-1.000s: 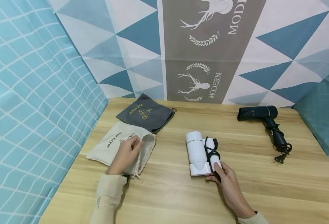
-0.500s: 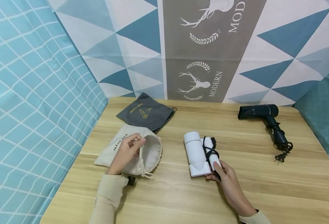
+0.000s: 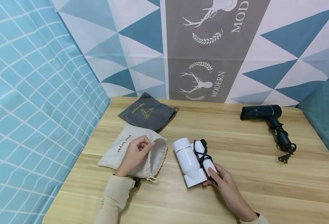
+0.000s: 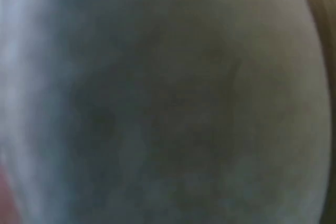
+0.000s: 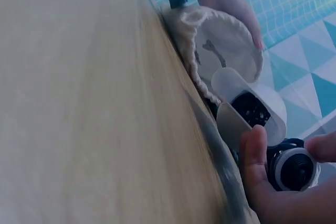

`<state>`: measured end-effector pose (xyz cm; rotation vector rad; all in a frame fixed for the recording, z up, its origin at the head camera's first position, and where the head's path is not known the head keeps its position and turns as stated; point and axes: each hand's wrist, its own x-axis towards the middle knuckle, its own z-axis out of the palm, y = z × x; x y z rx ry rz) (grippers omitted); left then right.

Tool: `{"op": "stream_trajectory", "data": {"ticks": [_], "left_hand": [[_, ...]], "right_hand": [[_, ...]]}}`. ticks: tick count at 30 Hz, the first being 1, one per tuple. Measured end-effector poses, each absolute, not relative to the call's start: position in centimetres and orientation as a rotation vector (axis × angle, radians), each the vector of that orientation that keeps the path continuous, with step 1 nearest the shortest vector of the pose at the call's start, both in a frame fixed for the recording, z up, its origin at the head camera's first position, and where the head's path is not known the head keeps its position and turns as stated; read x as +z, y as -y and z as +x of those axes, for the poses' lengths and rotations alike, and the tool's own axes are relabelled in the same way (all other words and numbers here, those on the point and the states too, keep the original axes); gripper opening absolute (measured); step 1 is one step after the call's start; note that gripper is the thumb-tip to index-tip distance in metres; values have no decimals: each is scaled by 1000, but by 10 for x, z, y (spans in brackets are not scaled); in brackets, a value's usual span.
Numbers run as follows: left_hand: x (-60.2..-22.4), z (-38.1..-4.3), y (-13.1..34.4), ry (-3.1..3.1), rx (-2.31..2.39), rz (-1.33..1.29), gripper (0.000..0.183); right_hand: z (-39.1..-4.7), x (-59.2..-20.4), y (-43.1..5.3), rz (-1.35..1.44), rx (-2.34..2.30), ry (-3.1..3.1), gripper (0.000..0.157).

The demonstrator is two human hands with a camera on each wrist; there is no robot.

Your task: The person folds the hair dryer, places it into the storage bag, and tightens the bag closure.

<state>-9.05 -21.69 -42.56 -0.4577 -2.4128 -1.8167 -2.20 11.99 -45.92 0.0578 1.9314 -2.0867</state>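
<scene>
A cream drawstring bag [image 3: 117,147] printed "Hair Dryer" lies at the left of the table, its mouth facing right. My left hand [image 3: 135,154] pinches the upper edge of that mouth and holds it apart; the right wrist view shows the round opening [image 5: 226,45]. In my right hand [image 3: 227,188] is the handle of a white hair dryer [image 3: 188,160], gripped near its lower end. Black cord [image 3: 202,155] is wound round the handle. The dryer's nozzle faces down toward the table front. A blurred pale surface fills the left wrist view.
Behind the cream bag lies a dark grey drawstring bag [image 3: 149,112]. A black hair dryer [image 3: 261,112] with its cord wrapped round the handle rests at the back right. The wooden table [image 3: 164,202] meets patterned cloth walls at the back and left.
The left hand has lifted the bag's mouth wider and shifted it right. The white hair dryer has moved left and toward the front, closer to the bag, in the right hand.
</scene>
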Motion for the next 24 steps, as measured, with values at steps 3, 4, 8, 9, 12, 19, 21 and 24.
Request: {"op": "stream_trajectory", "data": {"ticks": [3,4,8,9,12,19,21,24], "left_hand": [[-427,-91,209,2443,-1635,-478,22],[-427,-90,206,2456,-1584,-488,23],[-429,-86,194,2509,-1441,-543,26],[-429,-85,191,2513,-1423,-553,26],[-430,-80,186,2509,-1406,-568,26],[-429,-77,179,2492,-1313,-539,26],[-428,-76,180,2489,-1283,-525,26],[-426,-75,180,2484,-1244,-516,27]], "right_hand": [[-20,-457,-116,-14,-2095,-1910,48],[-19,-456,-115,-36,-2099,-1903,49],[-14,-456,-108,-109,-2101,-1873,49],[-13,-456,-106,-130,-2096,-1876,50],[-9,-457,-97,-173,-2073,-1897,50],[-7,-457,-84,-288,-2020,-1974,47],[-6,-456,-83,-305,-1988,-2004,46],[-4,-456,-82,-322,-1915,-2070,45]]}}
